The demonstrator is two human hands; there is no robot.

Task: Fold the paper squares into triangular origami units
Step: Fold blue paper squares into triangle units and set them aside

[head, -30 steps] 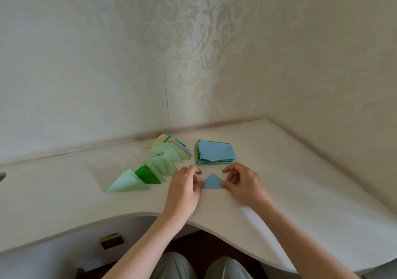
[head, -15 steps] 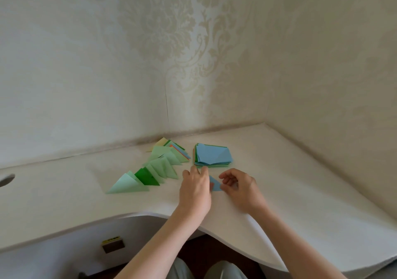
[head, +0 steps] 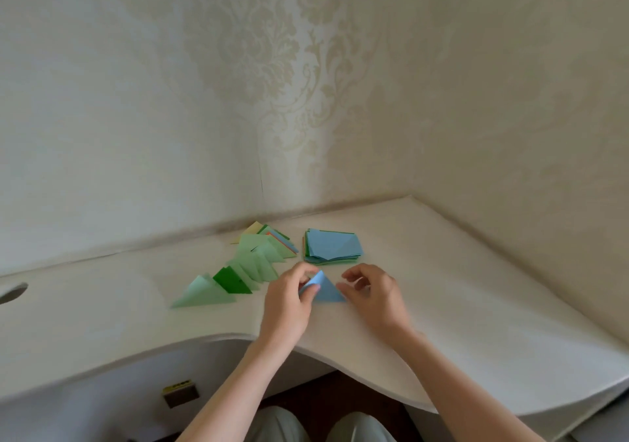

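On the pale desk, close to its curved front edge, a small blue triangle of folded paper lies between the two hands. The left hand pinches the triangle's left corner, thumb and fingers curled onto the paper, and seems to be lifting or turning that flap. The right hand sits just beside the triangle's right corner with its fingers loosely curled; whether they actually touch the paper is hard to tell, and they grip nothing that shows. Behind the hands a stack of squares, blue on top, waits near the wall, and to its left a row of finished triangles in greens and pale yellow runs toward the near left. Judging by this, one unit is mid-fold, with many squares left. The next move probably calls for the right hand to steady the far corner while the left brings its flap across and presses the crease flat, keeping the edges lined up.
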